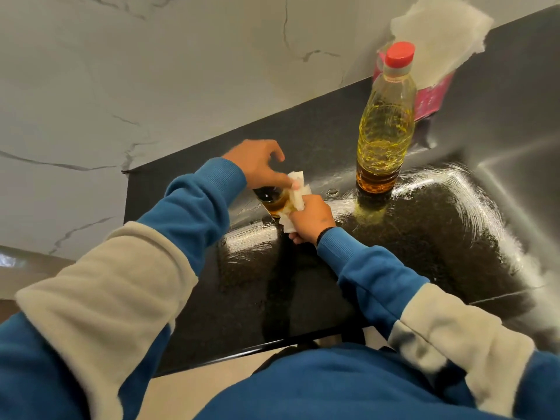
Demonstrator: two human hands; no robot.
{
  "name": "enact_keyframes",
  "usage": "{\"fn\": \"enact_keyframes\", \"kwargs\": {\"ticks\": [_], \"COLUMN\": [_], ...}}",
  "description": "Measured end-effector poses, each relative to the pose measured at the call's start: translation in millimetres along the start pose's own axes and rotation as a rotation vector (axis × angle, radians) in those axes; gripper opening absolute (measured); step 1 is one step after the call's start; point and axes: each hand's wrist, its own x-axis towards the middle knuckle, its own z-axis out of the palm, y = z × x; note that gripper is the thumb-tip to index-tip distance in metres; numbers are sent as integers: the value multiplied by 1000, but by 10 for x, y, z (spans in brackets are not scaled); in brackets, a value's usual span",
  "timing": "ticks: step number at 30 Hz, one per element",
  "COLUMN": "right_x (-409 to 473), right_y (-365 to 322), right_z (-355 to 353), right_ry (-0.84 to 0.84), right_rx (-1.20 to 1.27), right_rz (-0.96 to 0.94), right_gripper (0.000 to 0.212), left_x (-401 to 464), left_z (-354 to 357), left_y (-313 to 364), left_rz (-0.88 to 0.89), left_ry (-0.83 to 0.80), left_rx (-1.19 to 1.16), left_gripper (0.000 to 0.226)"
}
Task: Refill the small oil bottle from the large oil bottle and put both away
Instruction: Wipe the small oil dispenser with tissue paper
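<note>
Here the left hand (261,164) curls down over the top of the small clear glass oil bottle (274,201), which stands on the glossy black speckled stone table (424,237) near its left edge and holds amber oil; the fingertips pinch the upper end of a folded white paper tissue (295,192). The right hand (312,221) grips the lower part of that same tissue and presses it against the right side of the small bottle. Both arms wear blue sleeves with cream fleece panels. To the right and farther away, well apart from the hands, the large clear plastic oil bottle (385,125) stands upright on the table, its red screw cap (399,54) on, filled with yellow oil. Just behind it sits a pink tissue box (430,98) with a white sheet (439,40) sticking up out of it. A white marbled wall (151,71) rises behind the table.
</note>
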Motion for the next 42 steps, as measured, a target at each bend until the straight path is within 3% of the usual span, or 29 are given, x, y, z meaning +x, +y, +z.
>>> {"fn": "enact_keyframes", "kwargs": {"ticks": [2, 5, 11, 18, 25, 31, 38, 42], "right_x": [16, -31, -56, 18, 18, -38, 23, -2], "right_y": [12, -2, -87, 57, -195, -3, -230, -79], "right_z": [-30, -56, 26, 34, -23, -48, -67, -26], "right_ry": [36, 53, 156, 19, 136, -12, 113, 35], "right_rx": [-42, -106, -50, -288, -193, -384, -203, -372], "right_rz": [-55, -129, -320, -133, -300, -145, -288, -209], "right_gripper": [17, 17, 23, 29, 21, 35, 21, 27], "left_x": [13, -17, -58, -109, -158, -164, -195, -191], "left_z": [-35, 13, 124, 155, 129, 118, 103, 97], "left_y": [18, 50, 53, 59, 86, 53, 82, 73], "left_rz": [-100, -220, -229, -196, -140, -125, -85, -91], "left_ry": [62, 30, 98, 83, 90, 74, 65, 47], "left_rx": [83, 15, -96, -121, -85, -80, -73, -70], "left_gripper": [79, 58, 50, 63, 65, 62, 65, 62]}}
